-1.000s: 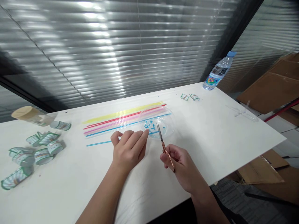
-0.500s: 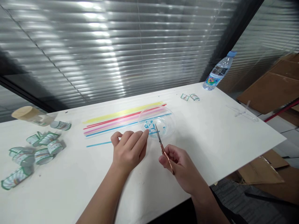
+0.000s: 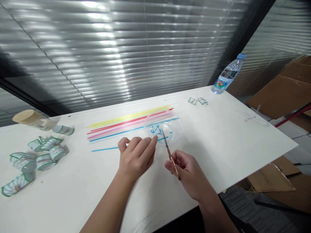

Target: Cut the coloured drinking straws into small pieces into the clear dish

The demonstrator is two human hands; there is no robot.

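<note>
My left hand (image 3: 137, 157) pinches a thin blue straw (image 3: 105, 149); one end sticks out to the left, the other reaches over a clear plastic bowl (image 3: 180, 129). Inside the bowl lie several small cut blue straw pieces (image 3: 155, 129). A pair of scissors (image 3: 170, 156) with copper-coloured handles is in my right hand (image 3: 186, 168), thumb and fingers at the loops. Its blades point up and away over the near part of the bowl, close to the straw's right end. They look nearly closed; contact with the straw is hard to tell.
Yellow straws (image 3: 128, 116), red straws (image 3: 116, 125), and pink and blue ones lie behind my left hand. Several green-edged patterned paper rolls (image 3: 46, 161) and a lidded jar (image 3: 31, 119) are at left. A water bottle (image 3: 225, 77) stands back right, near two patterned paper pieces (image 3: 192, 101).
My left hand has shifted slightly to the right, and the blue straw has slid right with it, further over the bowl. My right hand and the scissors have barely moved.
</note>
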